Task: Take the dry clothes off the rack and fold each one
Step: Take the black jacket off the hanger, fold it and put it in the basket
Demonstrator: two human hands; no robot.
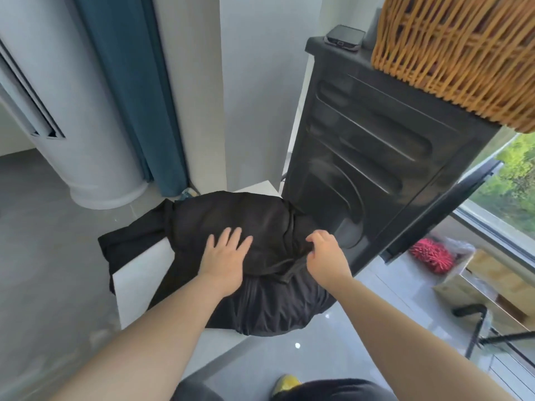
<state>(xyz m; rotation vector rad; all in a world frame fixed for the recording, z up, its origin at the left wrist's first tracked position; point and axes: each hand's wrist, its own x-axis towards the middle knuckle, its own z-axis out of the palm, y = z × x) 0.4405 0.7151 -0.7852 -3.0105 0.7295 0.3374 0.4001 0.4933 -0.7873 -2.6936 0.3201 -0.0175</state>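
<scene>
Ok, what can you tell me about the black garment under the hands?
The black garment is matte, wrinkled fabric, bunched in layers on a white surface, with one end hanging off its left edge and a cord-like strip. The left hand presses flat on it; the right hand pinches a fold. Its far side reaches a dark cabinet.

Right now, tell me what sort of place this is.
Likely a home laundry corner: a dark grey metal washing machine, a woven tan wicker basket on it, and piled black cloth garments.

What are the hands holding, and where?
The right hand pinches the black cloth at a fold by its right side. The left hand just presses flat on top.
</scene>
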